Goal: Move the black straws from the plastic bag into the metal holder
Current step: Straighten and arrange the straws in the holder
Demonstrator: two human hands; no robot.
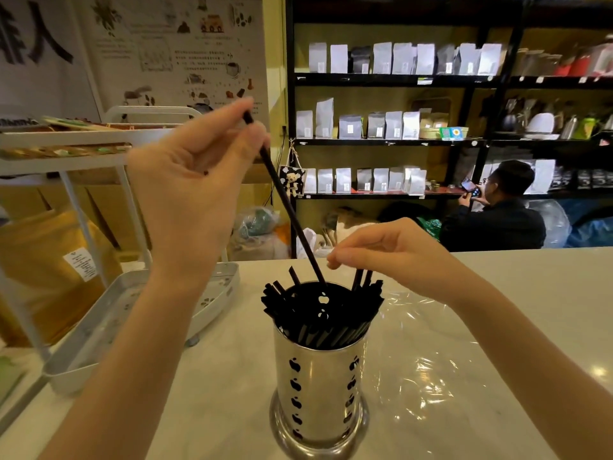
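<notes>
A shiny metal holder (318,386) with cut-out holes stands on the pale counter, packed with several black straws (331,320) leaning against its rim. My left hand (195,180) is raised high and pinches the top of one long black straw (285,207), whose lower end reaches into the holder's mouth. My right hand (394,254) hovers just above the right side of the holder, its curled fingertips at the tops of two upright straws. A crumpled clear plastic bag (431,353) lies flat on the counter to the right of the holder.
A white two-tier rack (99,147) with a bottom tray stands at the left, a yellow pouch (49,270) behind it. Beyond the counter, black shelves (398,141) hold white bags, and a person (497,220) sits with a phone.
</notes>
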